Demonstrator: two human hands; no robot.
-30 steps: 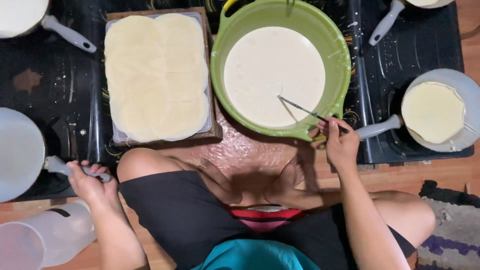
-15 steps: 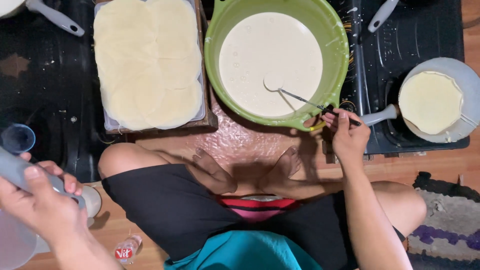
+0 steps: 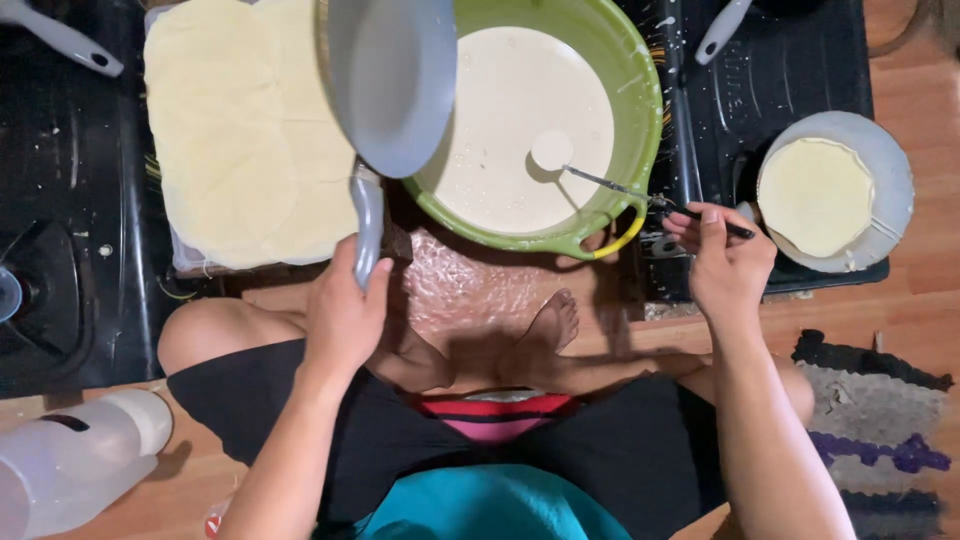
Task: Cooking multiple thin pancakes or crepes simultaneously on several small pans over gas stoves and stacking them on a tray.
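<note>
Whereas a second ago the left hand (image 3: 345, 315) was down at the near left of the floor by a grey pan handle, it is now seen raised, its fingers (image 3: 352, 262) wrapped fully round the handle of a grey frying pan (image 3: 392, 85), which is held tilted over the left rim of the green bowl (image 3: 640, 90) and partly over the stack of pale crepes (image 3: 240, 130). The pan's inner face appears bare. The right hand (image 3: 725, 265) has been kept at the bowl's near right edge, fingers pinched narrow on the dark handle of a ladle (image 3: 552, 152), whose cup is now lifted full at the batter (image 3: 500, 100) surface rather than sunk. It is judged that an emptied pan has been brought for a fresh pour. A second pan (image 3: 890, 175) with a crepe setting in it stands at the right on the black stove (image 3: 800, 60). A clear plastic bottle (image 3: 70, 455) lies at the near left of the floor.
</note>
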